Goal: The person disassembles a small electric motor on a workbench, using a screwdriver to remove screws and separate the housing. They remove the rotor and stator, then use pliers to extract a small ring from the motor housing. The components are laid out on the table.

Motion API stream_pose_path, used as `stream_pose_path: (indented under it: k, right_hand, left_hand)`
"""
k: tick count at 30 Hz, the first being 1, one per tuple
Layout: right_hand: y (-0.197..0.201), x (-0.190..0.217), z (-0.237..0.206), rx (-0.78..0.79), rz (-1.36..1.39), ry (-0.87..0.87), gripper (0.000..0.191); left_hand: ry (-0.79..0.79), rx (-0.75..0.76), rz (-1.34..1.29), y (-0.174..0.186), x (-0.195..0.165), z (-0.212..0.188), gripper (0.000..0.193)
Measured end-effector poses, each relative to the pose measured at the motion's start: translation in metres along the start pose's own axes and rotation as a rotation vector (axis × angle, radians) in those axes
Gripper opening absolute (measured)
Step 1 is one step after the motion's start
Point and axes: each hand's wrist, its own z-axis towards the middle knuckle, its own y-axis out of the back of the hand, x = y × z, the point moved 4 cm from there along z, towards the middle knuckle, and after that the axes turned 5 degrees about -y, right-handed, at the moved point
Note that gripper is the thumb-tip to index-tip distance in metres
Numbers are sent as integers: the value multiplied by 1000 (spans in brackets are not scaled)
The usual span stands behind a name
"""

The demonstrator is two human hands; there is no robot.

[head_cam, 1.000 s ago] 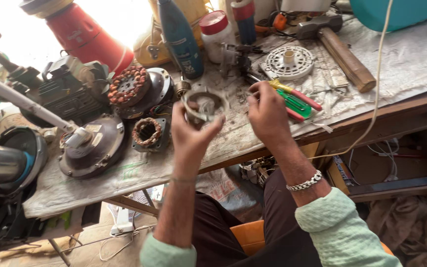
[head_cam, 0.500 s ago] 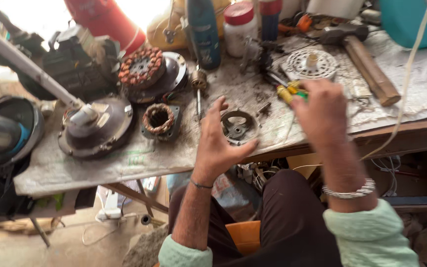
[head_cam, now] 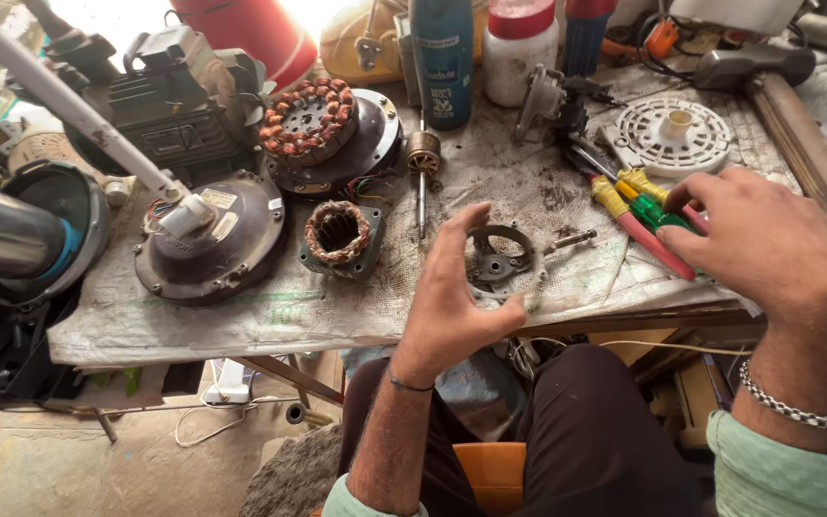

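The worktop (head_cam: 241, 325), covered with a stained grey sheet, carries motor parts from end to end. Far left sits a dark motor block (head_cam: 169, 101); nearer, a round brown fan housing (head_cam: 212, 239) with a white rod rising from it. To its right lie a copper-wound stator (head_cam: 308, 120) on a dark plate and a smaller wound coil (head_cam: 337, 233). Farther right are a blue spray can (head_cam: 442, 57), a white ribbed disc (head_cam: 672, 134) and a hammer (head_cam: 787, 105).

At the near edge lies the metal end bracket (head_cam: 498, 263), a small round casting with open windows and a hub in the middle. It looks stiff and fairly light, probably greasy, with thin edges; the outer rim seems the soundest place to take hold.

The left hand (head_cam: 452, 306) curls around the bracket's left side, fingers (head_cam: 457, 235) spread in an open arc, thumb near the lower rim; whether they touch the metal I cannot tell. The right hand (head_cam: 768, 249) hovers at the right over the screwdrivers (head_cam: 638, 206), yellow, red and green handled, its fingers bent loosely and gripping nothing visible.
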Motion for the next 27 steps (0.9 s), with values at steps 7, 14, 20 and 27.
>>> stream_pose_path:
  k: [7,14,20,27]
  right_hand:
    - [5,-1,-11,65,-74,-93,59]
    - [15,1,-19,16,-188,-111,44]
    - [41,6,-35,-546,1024,491,37]
    - [22,27,-55,-524,1391,566,21]
  left_hand:
    - [47,-24,59,4,-10,-4,94]
    - [88,-7,13,4,-14,-1,93]
    - [184,18,88,1,-16,2,95]
    - [193,40,86,-2,-11,1,92]
